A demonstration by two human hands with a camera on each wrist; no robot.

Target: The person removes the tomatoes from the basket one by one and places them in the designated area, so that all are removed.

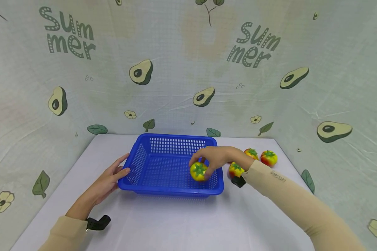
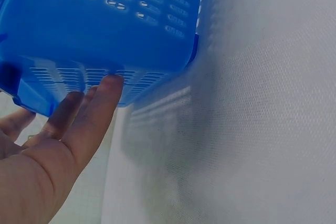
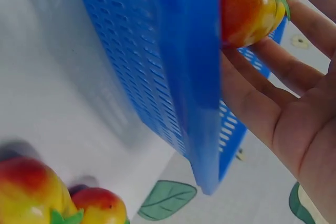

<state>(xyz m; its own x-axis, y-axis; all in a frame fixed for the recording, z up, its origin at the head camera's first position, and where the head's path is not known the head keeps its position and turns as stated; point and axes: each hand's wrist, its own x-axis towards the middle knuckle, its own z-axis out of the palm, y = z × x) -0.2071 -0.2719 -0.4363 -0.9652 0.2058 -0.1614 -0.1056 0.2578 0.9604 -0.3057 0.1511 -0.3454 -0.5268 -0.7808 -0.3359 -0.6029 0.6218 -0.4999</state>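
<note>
A blue plastic basket with slotted walls sits on the white table. My left hand holds its left side, thumb over the rim and extended fingers against the outer wall; in the left wrist view the fingertips touch that wall. Inside the basket's right part, my right hand grips a yellow-and-red tomato with a green leafy top, thumb and fingers around it. In the right wrist view the basket's side hides part of this tomato.
Several more tomatoes lie right of the basket: one near the table's right edge, another beside the right wrist, and one partly behind the forearm. A patterned cloth stands behind and around the table.
</note>
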